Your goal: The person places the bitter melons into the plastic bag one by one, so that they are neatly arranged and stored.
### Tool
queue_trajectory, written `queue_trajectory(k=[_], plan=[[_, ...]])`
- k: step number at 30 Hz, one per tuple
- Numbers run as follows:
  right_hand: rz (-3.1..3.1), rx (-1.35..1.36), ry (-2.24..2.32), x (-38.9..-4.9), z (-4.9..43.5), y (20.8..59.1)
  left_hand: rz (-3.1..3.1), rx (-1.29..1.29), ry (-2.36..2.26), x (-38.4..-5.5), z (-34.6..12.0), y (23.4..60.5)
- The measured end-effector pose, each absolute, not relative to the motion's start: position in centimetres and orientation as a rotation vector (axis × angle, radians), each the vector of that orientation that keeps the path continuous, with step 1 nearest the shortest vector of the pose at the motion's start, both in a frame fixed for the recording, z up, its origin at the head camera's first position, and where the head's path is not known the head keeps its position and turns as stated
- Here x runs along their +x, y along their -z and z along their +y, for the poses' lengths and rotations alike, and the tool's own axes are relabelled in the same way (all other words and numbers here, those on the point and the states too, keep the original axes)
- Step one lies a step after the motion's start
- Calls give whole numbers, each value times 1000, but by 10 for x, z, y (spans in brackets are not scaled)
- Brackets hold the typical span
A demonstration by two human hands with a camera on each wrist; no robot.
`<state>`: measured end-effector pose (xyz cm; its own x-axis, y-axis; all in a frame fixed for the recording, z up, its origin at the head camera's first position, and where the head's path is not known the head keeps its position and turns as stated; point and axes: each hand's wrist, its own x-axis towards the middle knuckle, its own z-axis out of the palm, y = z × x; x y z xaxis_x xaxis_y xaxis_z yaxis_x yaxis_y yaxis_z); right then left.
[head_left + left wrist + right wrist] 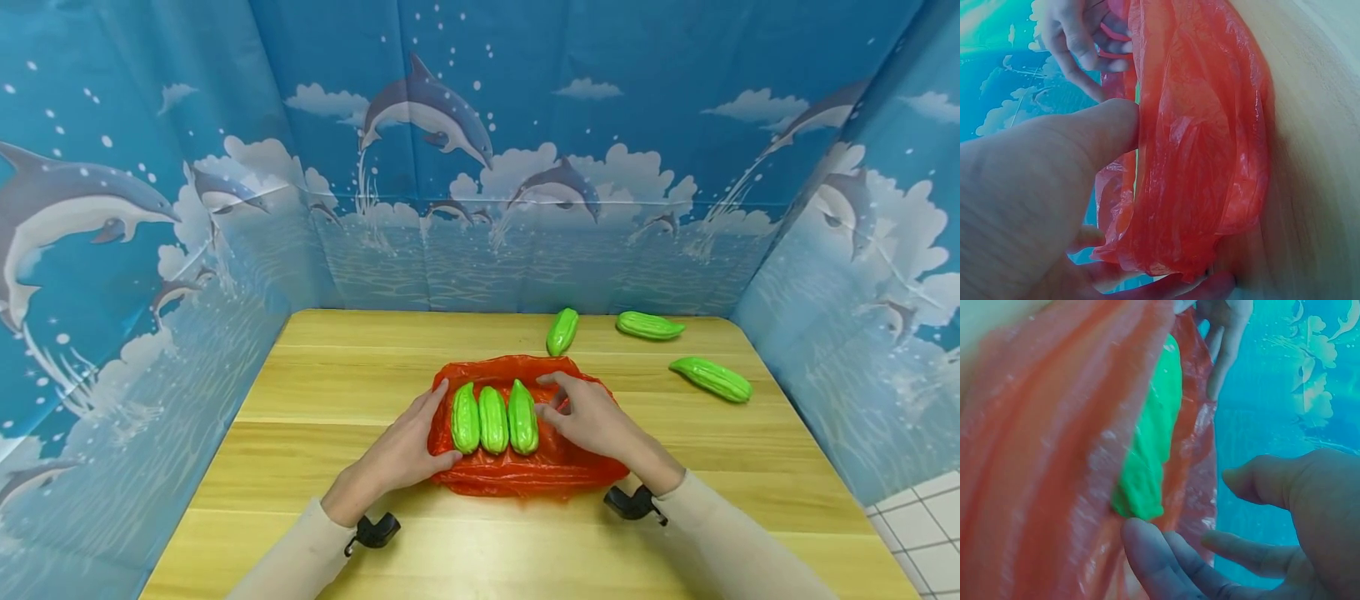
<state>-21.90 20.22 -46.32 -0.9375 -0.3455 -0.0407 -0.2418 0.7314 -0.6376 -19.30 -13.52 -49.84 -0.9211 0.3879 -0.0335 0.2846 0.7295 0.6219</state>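
Three bright green, ribbed bitter melons stand side by side in an open red plastic bag (517, 479): a left one (465, 419), a middle one (492, 422) and a right one (522, 419). My left hand (401, 442) grips the bag's left end, thumb over the front rim and fingers along the outer side, as the left wrist view also shows. Over the bag's right part is my right hand (596, 417), its fingers loosely bent with nothing between them. In the right wrist view, its fingertips are close to the lower end of a bitter melon (1154, 437).
Behind the bag lie more bitter melons on the wooden table (330, 375): one (562, 332) near the bag's back edge, another (649, 326) at the back right, and a third (711, 379) further right. Dolphin-print curtains (525, 250) enclose the table's back and sides.
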Motion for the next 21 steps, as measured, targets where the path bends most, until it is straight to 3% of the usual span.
queue_trajectory(k=[21], plan=[[2830,-597,973,-253,231,430,2790,531,-917,-195,-139,498]])
